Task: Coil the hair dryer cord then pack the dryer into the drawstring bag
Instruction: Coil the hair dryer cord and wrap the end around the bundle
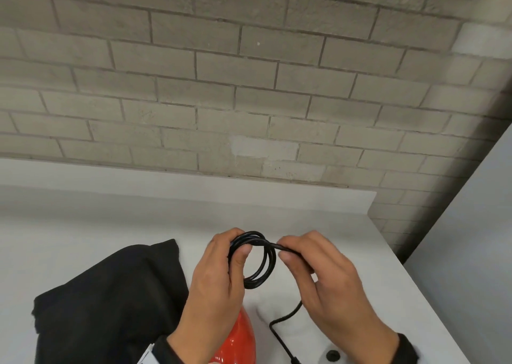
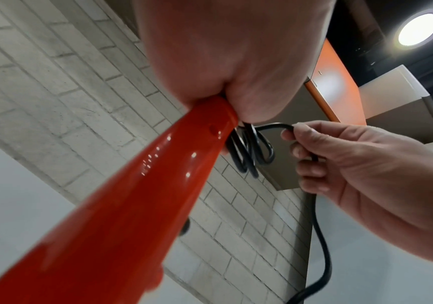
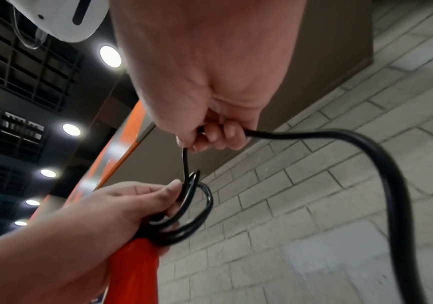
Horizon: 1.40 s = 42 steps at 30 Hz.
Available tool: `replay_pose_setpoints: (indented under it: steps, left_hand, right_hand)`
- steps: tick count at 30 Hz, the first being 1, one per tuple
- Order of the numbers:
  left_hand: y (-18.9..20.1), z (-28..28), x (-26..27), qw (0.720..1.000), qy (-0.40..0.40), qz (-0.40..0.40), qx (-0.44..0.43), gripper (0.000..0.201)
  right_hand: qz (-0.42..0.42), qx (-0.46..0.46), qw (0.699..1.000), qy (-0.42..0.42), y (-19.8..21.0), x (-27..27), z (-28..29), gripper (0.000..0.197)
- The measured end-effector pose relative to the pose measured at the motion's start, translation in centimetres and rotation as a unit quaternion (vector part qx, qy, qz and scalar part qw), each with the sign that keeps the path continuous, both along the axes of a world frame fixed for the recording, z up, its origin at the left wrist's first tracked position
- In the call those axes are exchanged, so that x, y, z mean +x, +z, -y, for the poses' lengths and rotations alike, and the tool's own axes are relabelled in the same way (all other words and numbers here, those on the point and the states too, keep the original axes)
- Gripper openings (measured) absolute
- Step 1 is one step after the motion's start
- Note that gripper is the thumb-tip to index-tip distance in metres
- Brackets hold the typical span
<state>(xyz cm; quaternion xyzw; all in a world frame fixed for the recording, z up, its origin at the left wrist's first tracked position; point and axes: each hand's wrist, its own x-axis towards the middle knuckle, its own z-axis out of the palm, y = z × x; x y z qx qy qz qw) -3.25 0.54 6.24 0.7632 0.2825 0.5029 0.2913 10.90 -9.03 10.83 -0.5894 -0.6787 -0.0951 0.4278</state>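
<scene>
cord [image 1: 259, 261] coiled in left hand [image 1: 219, 277] | right hand [image 1: 329, 277] pinches strand | bag [image 1: 110, 294] flat

White table [image 1: 83, 219]: bare strip across middle of frame, from bag's top edge to brick wall [image 1: 249, 86], open for passage. Lower left blocked by black bag [image 1: 110, 294]. Lower centre crowded: left hand [image 1: 219, 286], right hand [image 1: 329, 280], cord coil [image 1: 263, 264], red dryer [image 1: 241, 338]. Loose cord crosses table at bottom centre. Grey panel [image 1: 471, 239] closes right side.

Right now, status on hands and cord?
Left hand grips coiled loops and red dryer handle. Right hand pinches cord, tail uncoiled. Black bag beside, nothing blocking.
</scene>
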Motion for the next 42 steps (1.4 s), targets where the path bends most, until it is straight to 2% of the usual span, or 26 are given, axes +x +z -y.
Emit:
replay_pose_setpoints:
  steps: [3,7,9,11,14,16,18,22,25,29,32,35,38,42]
  left_hand:
    - [0.2,0.1,-0.1,1.000,-0.015,-0.016,0.015,0.012]
    - [0.4,0.5,0.0,0.999,-0.027,-0.022,0.025,0.017]
    - [0.5,0.7,0.2,0.999,-0.037,-0.015,0.036,0.009]
    - [0.5,1.0,0.4,0.998,-0.046,-0.008,0.046,0.005]
    - [0.3,1.3,0.5,0.997,-0.053,0.001,0.053,0.023]
    - [0.2,1.3,0.5,0.998,-0.051,0.005,0.047,0.026]
    - [0.0,1.2,0.4,0.998,-0.040,0.012,0.048,0.030]
    - [-0.3,1.0,0.4,0.998,-0.033,0.019,0.051,0.033]
    - [-0.3,1.2,0.4,0.998,-0.036,0.014,0.050,0.032]
    - [-0.1,1.1,0.4,0.999,-0.030,0.021,0.040,0.030]
    - [-0.3,0.6,0.3,1.000,-0.013,0.017,0.017,0.017]
    - [-0.5,0.6,0.4,1.000,-0.007,0.010,0.007,0.015]
    - [-0.1,0.9,0.6,1.000,0.000,0.007,-0.007,0.002]
    - [0.1,0.9,0.7,1.000,0.009,0.005,-0.017,0.002]
  right_hand:
    - [0.004,0.010,1.000,0.027,1.9,0.1,-0.9,0.011]
    - [-0.021,-0.016,0.996,0.086,3.4,-0.5,-1.7,0.009]
    - [-0.050,-0.031,0.993,0.106,3.6,-0.9,-2.1,0.010]
    - [-0.084,-0.038,0.990,0.105,3.5,-1.3,-2.5,0.010]
    - [-0.138,-0.028,0.987,0.072,3.0,-1.5,-3.2,0.009]
    - [-0.185,-0.021,0.982,0.043,2.4,-1.2,-3.5,0.009]
    - [-0.246,-0.030,0.968,0.029,1.7,-0.8,-3.7,0.010]
    - [-0.390,-0.067,0.918,0.037,0.4,-0.5,-3.5,0.005]
    - [-0.391,-0.078,0.916,0.053,-0.4,-0.3,-3.2,0.009]
    - [-0.373,-0.116,0.911,0.136,-1.5,0.3,-2.3,0.035]
    - [-0.329,-0.155,0.921,0.137,-1.9,0.4,-2.0,0.023]
    - [-0.305,-0.173,0.928,0.126,-2.0,0.5,-2.1,0.010]
    - [-0.292,-0.187,0.930,0.126,-1.8,0.7,-2.2,0.006]
    - [-0.274,-0.177,0.939,0.109,-1.9,0.5,-2.5,0.008]
